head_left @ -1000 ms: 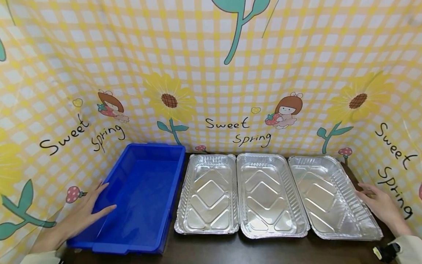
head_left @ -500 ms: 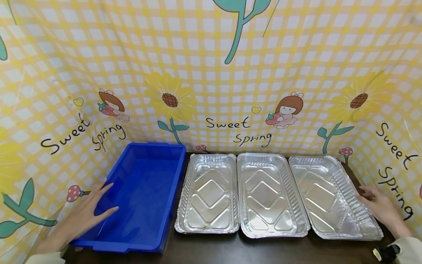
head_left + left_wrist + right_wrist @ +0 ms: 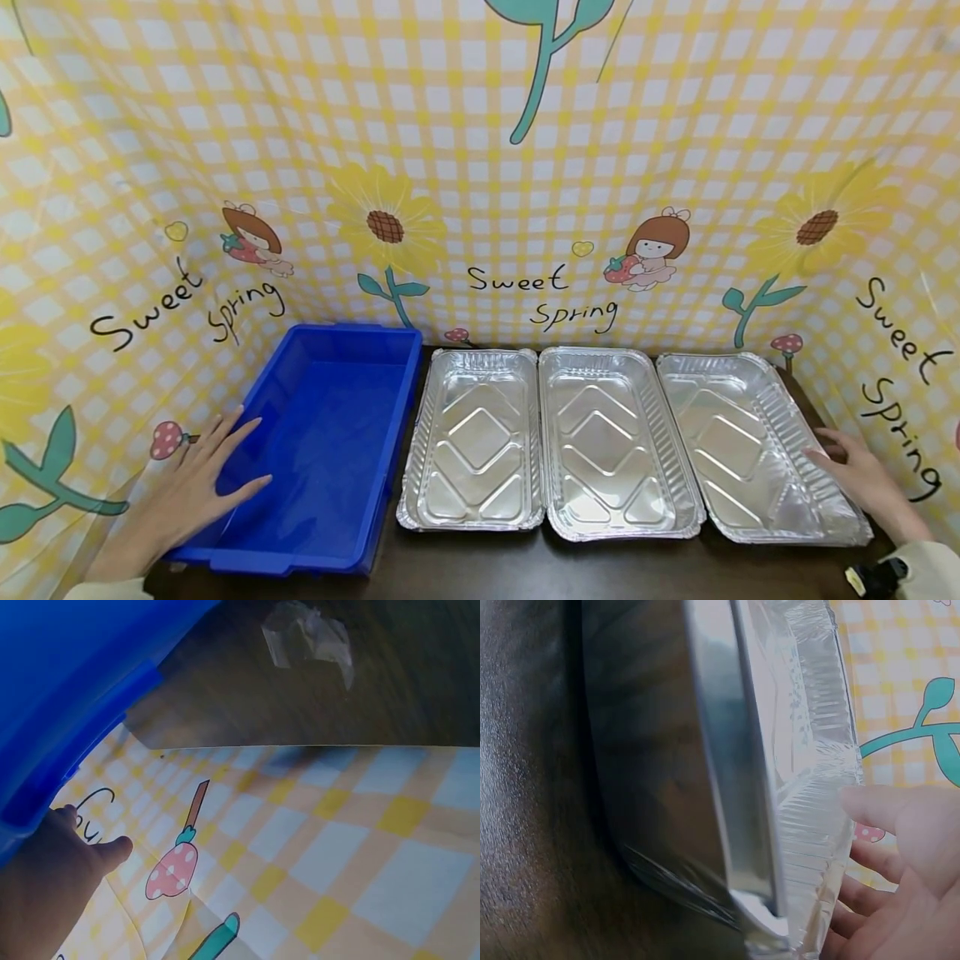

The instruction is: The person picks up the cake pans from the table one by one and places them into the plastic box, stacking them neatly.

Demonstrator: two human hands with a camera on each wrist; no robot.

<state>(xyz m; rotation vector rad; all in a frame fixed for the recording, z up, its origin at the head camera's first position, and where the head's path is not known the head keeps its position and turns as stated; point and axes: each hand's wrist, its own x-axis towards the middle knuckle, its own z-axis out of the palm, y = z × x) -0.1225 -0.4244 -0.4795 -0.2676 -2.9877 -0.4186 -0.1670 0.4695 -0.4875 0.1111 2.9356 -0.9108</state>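
Observation:
My left hand (image 3: 183, 492) lies over the left rim of a blue plastic tray (image 3: 322, 450), fingers and thumb spread. In the left wrist view, part of that hand (image 3: 67, 870) shows below the blue tray's edge (image 3: 97, 720). My right hand (image 3: 862, 471) is at the right rim of the rightmost foil tray (image 3: 738, 442), fingers loosely bent. The right wrist view has the thumb tip right at the foil rim (image 3: 851, 750), with the other fingers (image 3: 874, 859) lower, along the tray's outer side. Neither hand has anything in its palm.
Two more foil trays stand side by side, a left one (image 3: 480, 442) and a middle one (image 3: 600, 442). All the trays rest on a dark table (image 3: 480, 571). Checked cloth (image 3: 487, 192) walls in the back and sides. Crumpled clear tape (image 3: 311, 637) shows at the table's left.
My left hand has shifted slightly to the right over the blue tray's rim. My right hand has moved slightly down and left at the foil rim. The trays stay put.

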